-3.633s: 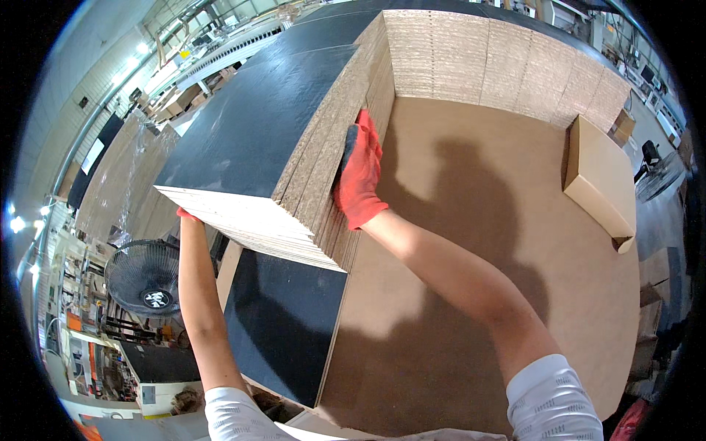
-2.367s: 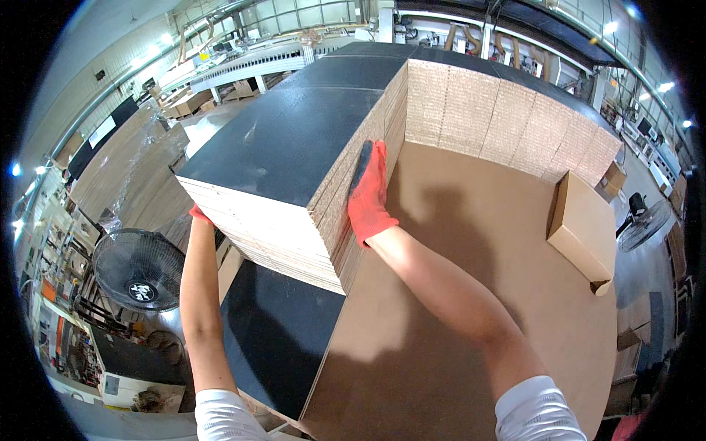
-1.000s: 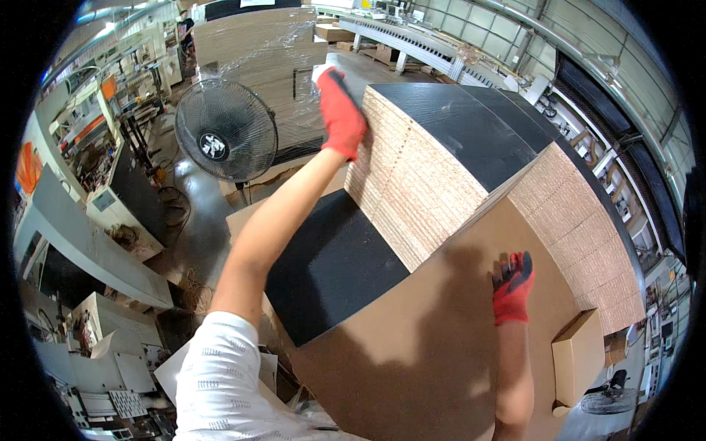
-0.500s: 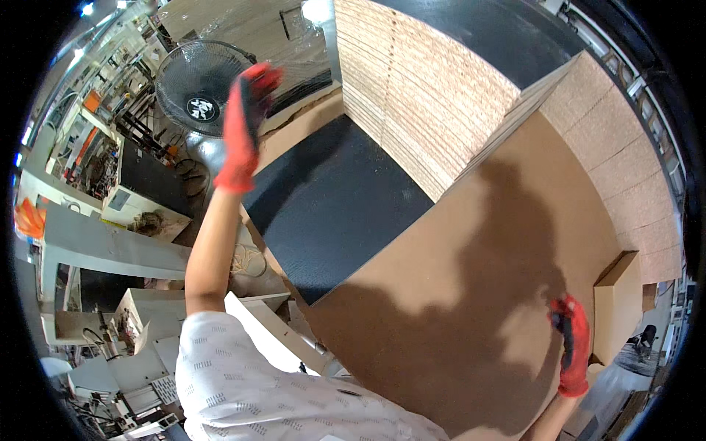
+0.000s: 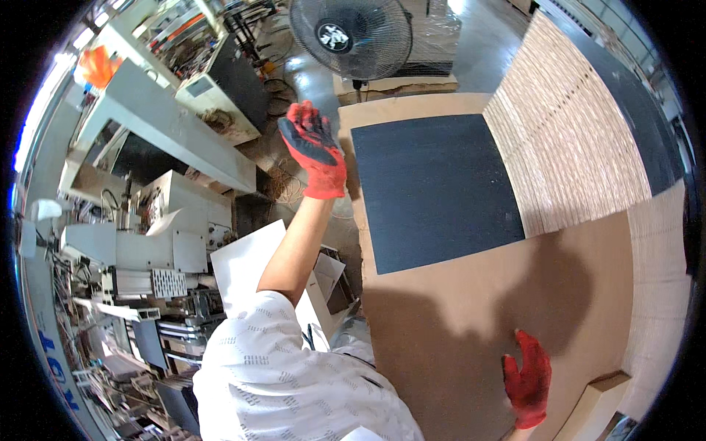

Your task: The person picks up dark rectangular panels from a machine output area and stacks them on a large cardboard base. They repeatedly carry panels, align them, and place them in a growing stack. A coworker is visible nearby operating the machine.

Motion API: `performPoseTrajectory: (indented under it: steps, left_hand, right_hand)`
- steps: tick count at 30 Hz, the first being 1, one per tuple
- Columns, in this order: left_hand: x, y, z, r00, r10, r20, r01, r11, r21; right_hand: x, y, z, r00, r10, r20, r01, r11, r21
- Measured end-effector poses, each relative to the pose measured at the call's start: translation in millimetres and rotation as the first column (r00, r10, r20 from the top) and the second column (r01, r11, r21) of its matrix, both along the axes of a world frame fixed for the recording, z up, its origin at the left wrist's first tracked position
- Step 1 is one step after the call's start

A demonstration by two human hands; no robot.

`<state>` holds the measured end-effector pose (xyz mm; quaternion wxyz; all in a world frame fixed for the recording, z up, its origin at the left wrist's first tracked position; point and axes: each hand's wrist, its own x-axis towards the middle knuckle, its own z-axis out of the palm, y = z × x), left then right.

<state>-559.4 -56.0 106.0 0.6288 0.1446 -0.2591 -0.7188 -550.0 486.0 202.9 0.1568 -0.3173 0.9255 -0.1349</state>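
Note:
Both my hands wear red gloves with dark palms. My left hand (image 5: 315, 147) is raised beside the left edge of a black panel (image 5: 441, 191), fingers stretched out and nothing in them. Over the brown cardboard sheet (image 5: 434, 323) at the lower right is my right hand (image 5: 528, 378), its fingers apart and holding nothing; whether it touches the sheet I cannot tell. The black panel lies flat on the brown surface. Along its right side rises a tall stack of boards (image 5: 573, 132) with pale, rough edges.
A black pedestal fan (image 5: 351, 37) stands beyond the panel. Grey-white machinery (image 5: 147, 242) fills the left side. Near my left elbow is a white sheet (image 5: 246, 264). A cardboard box (image 5: 596, 408) sits at the lower right, with another pale stack (image 5: 658, 294) along the right edge.
My view has swung left, so the panel and stack sit farther right. My left hand has turned, showing its palm. My right hand's fingers have spread.

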Motion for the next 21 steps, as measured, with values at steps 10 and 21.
performPoseTrajectory:
  steps: [10,21]
  left_hand:
    - [-4.4,21.5,-15.3,0.99,-0.136,-0.024,0.137,0.989,0.056]
    - [1.5,-28.3,-0.8,0.487,-0.009,0.874,0.719,0.572,-0.395]
  right_hand:
    - [4.1,-74.5,-0.7,0.97,0.209,-0.126,-0.208,0.978,0.024]
    - [19.7,-193.1,-44.3,0.878,0.257,-0.404,-0.318,0.943,-0.093]
